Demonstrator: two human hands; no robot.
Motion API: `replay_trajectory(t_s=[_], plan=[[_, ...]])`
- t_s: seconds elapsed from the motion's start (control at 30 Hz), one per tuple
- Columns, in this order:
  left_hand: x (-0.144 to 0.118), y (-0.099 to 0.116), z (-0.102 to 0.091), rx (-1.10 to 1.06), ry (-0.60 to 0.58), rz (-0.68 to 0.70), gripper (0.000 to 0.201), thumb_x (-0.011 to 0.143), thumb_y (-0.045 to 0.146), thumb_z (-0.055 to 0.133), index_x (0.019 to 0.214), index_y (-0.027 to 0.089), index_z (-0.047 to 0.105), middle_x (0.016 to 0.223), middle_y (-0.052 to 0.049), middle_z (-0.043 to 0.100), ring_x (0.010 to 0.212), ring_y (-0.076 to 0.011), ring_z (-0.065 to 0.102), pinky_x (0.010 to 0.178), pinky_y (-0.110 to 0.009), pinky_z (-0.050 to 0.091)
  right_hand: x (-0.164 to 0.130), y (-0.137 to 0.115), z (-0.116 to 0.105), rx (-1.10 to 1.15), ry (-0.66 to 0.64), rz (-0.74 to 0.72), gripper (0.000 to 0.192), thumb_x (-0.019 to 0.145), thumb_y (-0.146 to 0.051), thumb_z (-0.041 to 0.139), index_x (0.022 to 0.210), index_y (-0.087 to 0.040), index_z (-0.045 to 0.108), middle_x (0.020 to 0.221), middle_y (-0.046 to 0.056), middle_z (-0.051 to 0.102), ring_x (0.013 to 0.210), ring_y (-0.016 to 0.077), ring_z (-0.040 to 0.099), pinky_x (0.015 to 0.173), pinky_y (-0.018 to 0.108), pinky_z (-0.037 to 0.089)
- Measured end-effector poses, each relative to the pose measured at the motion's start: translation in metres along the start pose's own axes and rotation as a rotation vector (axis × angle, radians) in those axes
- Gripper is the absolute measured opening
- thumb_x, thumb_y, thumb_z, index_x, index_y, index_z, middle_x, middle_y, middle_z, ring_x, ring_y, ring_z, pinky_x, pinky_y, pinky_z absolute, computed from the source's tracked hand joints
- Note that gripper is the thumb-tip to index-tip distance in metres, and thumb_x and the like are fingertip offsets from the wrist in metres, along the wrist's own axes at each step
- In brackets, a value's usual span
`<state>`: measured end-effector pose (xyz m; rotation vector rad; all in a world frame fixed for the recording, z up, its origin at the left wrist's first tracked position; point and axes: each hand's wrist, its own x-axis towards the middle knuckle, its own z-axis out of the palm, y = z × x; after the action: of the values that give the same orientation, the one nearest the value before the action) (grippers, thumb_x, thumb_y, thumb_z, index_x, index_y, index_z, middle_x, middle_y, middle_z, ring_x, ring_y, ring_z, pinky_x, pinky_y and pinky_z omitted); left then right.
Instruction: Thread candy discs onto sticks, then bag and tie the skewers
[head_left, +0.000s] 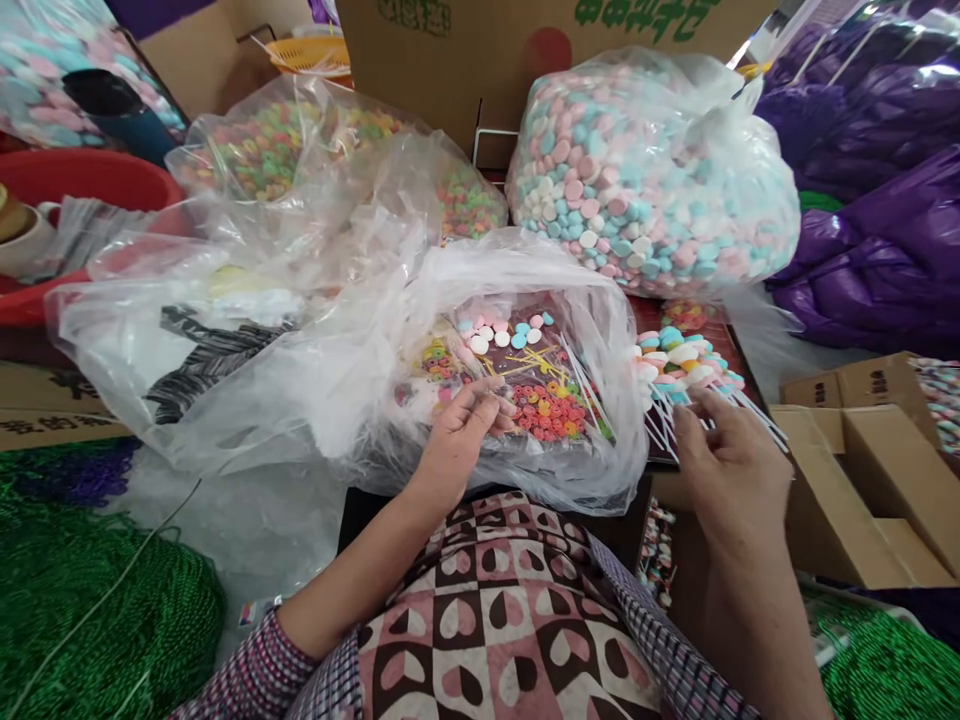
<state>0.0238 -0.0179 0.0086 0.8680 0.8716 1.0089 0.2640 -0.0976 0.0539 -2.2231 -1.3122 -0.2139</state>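
Observation:
My left hand (459,436) hovers over the near side of an opened clear plastic bag (630,440), its thumb and fingers pinched together. Whatever is in that pinch is too small to make out. Just right of those fingertips is a heap of red ring candies (551,410). Behind it are yellow sticks (529,362), pink, white and blue round candies (502,335), and white sticks (585,385). My right hand (731,465) is at a pile of candy skewers (686,360), fingers curled over their white sticks. The hand hides whether it grips one.
Large bags of pastel candies (652,190) and ring candies (255,150) stand behind. A red basin (150,180) is at left, an open cardboard box (870,480) at right. Green cord bundles (112,600) lie low on both sides. Purple bags (877,250) fill the far right.

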Motion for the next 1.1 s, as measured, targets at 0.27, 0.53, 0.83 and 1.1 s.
replay_trajectory(t_s=[0.27,0.53,0.83,1.1], plan=[[-0.003,0.005,-0.002,-0.026,0.014,0.015,0.033,0.081,0.040,0.070,0.106,0.018,0.065,0.081,-0.001,0.069,0.071,-0.0112,0.063,0.072,-0.025,0.050,0.027,-0.050,0.051,-0.134,-0.470,-0.161,0.033,0.092,-0.030,0.048,0.108,-0.016,0.073,0.101,0.014,0.075,0.080,0.0240,0.066,0.071,0.034,0.045],[-0.005,0.006,-0.015,-0.012,0.059,0.004,0.028,0.084,0.035,0.065,0.107,0.018,0.065,0.080,0.001,0.066,0.071,-0.0109,0.063,0.072,-0.025,0.048,0.042,-0.053,0.085,-0.344,-0.577,-0.089,0.038,0.095,-0.030,0.044,0.117,-0.015,0.071,0.111,0.018,0.074,0.100,0.0310,0.067,0.076,0.037,0.044],[-0.004,0.004,-0.017,-0.016,0.066,0.010,0.027,0.083,0.032,0.064,0.105,0.017,0.065,0.079,0.001,0.067,0.070,-0.0108,0.062,0.071,-0.025,0.048,0.048,-0.054,0.095,-0.328,-0.545,-0.045,0.036,0.092,-0.035,0.047,0.097,-0.015,0.076,0.096,0.018,0.076,0.090,0.0306,0.069,0.072,0.036,0.043],[0.003,0.010,-0.016,-0.007,0.061,0.016,0.029,0.081,0.034,0.066,0.104,0.016,0.066,0.079,0.000,0.067,0.071,-0.0109,0.062,0.072,-0.026,0.050,0.040,-0.062,0.066,-0.029,-0.348,-0.132,0.025,0.086,-0.035,0.053,0.088,-0.019,0.072,0.075,0.009,0.072,0.071,0.0245,0.064,0.064,0.032,0.041]])
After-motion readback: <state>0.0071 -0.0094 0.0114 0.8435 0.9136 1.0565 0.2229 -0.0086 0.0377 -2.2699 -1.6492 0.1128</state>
